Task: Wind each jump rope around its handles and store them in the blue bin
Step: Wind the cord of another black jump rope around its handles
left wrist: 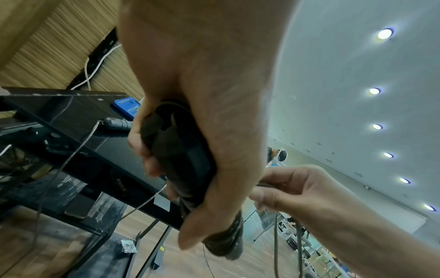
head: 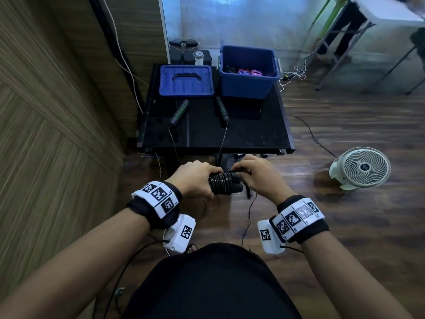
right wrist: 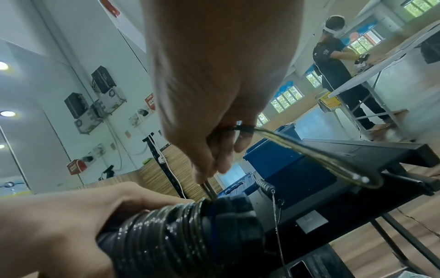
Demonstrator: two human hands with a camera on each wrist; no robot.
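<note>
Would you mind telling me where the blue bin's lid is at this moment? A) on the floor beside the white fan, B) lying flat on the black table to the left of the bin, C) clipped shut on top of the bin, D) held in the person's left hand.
B: in the head view the lid lies flat on the black table, left of the open blue bin.

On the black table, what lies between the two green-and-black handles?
Only bare black table top, seen in the head view. The left handle and right handle lie apart, each with its thin cord running off the near edge.
</note>
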